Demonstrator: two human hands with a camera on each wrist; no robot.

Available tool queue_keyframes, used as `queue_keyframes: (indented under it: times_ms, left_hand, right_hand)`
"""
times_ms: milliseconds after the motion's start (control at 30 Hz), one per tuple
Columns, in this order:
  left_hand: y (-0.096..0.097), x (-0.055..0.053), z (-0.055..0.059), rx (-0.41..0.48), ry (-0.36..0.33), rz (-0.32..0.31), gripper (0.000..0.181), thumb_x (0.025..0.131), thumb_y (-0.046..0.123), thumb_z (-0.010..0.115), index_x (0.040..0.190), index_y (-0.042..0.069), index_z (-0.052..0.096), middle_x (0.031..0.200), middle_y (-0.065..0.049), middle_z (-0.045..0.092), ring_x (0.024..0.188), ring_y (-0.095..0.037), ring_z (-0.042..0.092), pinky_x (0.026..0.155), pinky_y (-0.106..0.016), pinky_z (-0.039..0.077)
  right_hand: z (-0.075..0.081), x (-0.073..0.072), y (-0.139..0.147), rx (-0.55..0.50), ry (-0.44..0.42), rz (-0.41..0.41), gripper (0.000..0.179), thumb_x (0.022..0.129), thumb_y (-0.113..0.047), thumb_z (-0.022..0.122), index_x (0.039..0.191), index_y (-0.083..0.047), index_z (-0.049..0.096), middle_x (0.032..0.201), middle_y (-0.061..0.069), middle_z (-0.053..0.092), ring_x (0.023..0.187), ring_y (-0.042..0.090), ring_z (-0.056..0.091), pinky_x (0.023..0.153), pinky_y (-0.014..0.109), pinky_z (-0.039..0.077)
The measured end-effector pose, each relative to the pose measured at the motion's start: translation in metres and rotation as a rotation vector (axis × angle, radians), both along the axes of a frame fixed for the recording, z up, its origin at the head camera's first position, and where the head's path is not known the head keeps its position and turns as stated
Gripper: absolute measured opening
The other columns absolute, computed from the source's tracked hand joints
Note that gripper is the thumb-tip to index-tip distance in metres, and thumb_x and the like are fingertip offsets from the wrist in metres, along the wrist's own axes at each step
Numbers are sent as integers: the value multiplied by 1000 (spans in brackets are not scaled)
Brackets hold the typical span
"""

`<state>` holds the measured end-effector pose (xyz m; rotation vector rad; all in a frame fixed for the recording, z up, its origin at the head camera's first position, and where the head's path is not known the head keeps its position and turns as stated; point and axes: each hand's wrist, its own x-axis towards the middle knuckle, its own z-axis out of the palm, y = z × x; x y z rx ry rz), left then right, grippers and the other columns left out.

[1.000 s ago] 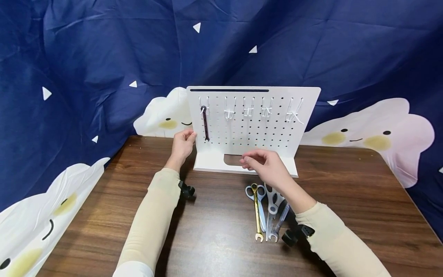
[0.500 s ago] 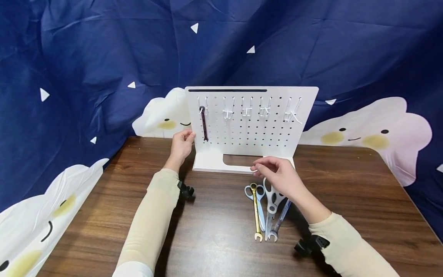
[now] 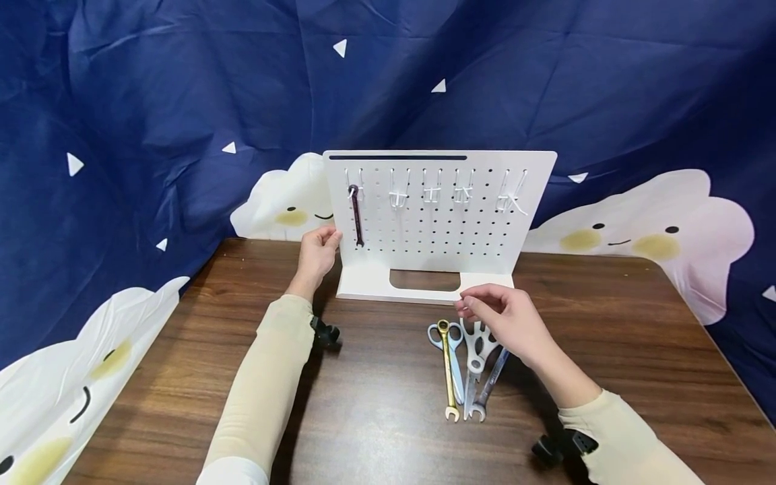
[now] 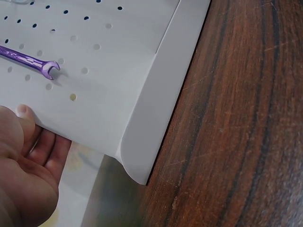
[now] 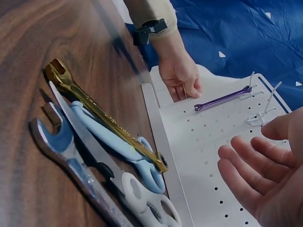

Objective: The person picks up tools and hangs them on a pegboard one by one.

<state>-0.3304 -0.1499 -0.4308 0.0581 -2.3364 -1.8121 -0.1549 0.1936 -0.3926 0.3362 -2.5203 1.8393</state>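
Note:
A white pegboard [image 3: 424,232] stands on the table, and a purple wrench [image 3: 356,219] hangs from its leftmost hook. My left hand [image 3: 317,254] pinches the board's left edge, thumb on the front and fingers behind, as the left wrist view shows. Above the tools and just in front of the board's base is my right hand [image 3: 506,316], fingers loosely bent and holding nothing. Below it lie a gold wrench [image 3: 448,370], light blue scissors [image 3: 457,374], white-handled scissors [image 3: 477,364] and a silver wrench [image 3: 490,385]. In the head view, the hand partly covers the silver wrench.
Several white wire hooks [image 3: 432,192] run along the board's upper part. The board's base has a cutout [image 3: 424,279] in it. The brown wooden table [image 3: 376,411] meets a blue curtain [image 3: 388,74] with cloud prints behind and at the sides.
My right hand has moved right and nearer, from in front of the board's base to over the tools. My left hand stays at the board's edge. The tools lie where they were.

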Motion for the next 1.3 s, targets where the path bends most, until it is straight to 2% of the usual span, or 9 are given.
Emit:
queue_keyframes:
  times_ms: [100, 200, 400, 533, 667, 867, 1033, 1167, 1300]
  left_hand:
    - [0, 0, 0, -2, 4, 1, 22, 109, 10, 64, 117, -7, 76, 91, -2, 72, 82, -5, 61, 82, -23, 56]
    - [0, 0, -2, 0, 8, 0, 22, 109, 10, 64, 116, -7, 76, 92, -5, 72, 83, -5, 62, 82, -21, 56]
    - [-1, -1, -3, -2, 18, 1, 22, 109, 10, 64, 117, -7, 75, 93, -5, 73, 84, -5, 61, 93, -36, 61]
    - [0, -1, -3, 1, 23, -4, 23, 109, 10, 64, 117, -8, 75, 93, -5, 73, 84, -5, 61, 98, -44, 61]
    - [0, -1, -3, 6, 28, -9, 22, 109, 10, 64, 115, -9, 75, 91, -4, 72, 83, -6, 62, 98, -46, 61]
    - [-1, -1, -2, 1, 21, -12, 23, 109, 11, 64, 117, -8, 75, 90, 0, 71, 84, -4, 61, 98, -43, 61]
    - [-1, -1, -2, 0, 20, -11, 24, 109, 11, 64, 118, -8, 75, 92, -3, 73, 85, -4, 62, 96, -40, 61]
    - [-1, -1, -2, 9, 15, -8, 23, 109, 10, 64, 118, -8, 75, 95, -7, 73, 85, -6, 61, 100, -45, 61]
    - [-1, -1, -2, 7, 6, -7, 24, 110, 11, 64, 118, -8, 75, 95, -5, 72, 86, -6, 61, 103, -48, 60]
  right_hand:
    - [-3, 4, 4, 10, 0, -6, 24, 107, -3, 63, 122, 15, 69, 110, 32, 77, 83, 4, 77, 81, 23, 65]
    - [-8, 8, 8, 18, 3, -13, 25, 107, -4, 63, 122, 16, 68, 111, 33, 77, 85, 7, 79, 82, 25, 66]
    - [-14, 16, 14, -29, 19, -31, 25, 106, 1, 62, 123, 20, 66, 108, 35, 76, 85, 8, 79, 79, 29, 67]
    - [-19, 21, 18, -21, 9, -44, 26, 107, 0, 63, 122, 20, 67, 106, 32, 77, 84, 8, 79, 78, 32, 68]
    - [-22, 27, 21, -21, 14, -53, 25, 106, -2, 64, 120, 19, 68, 103, 25, 80, 83, 8, 79, 77, 31, 68]
    - [-26, 34, 25, -60, 22, -47, 24, 106, 1, 64, 119, 21, 67, 98, 7, 82, 83, 10, 79, 77, 33, 68]
    - [-29, 39, 28, -71, -8, -60, 25, 106, 2, 63, 120, 23, 65, 96, 5, 82, 83, 10, 79, 77, 33, 68]
    - [-31, 43, 30, -67, -31, -66, 26, 106, 2, 63, 121, 24, 64, 96, 6, 82, 82, 11, 79, 76, 32, 68]
    - [-33, 47, 32, -67, -65, -83, 27, 106, 2, 63, 122, 24, 64, 95, 6, 81, 80, 10, 79, 75, 31, 68]
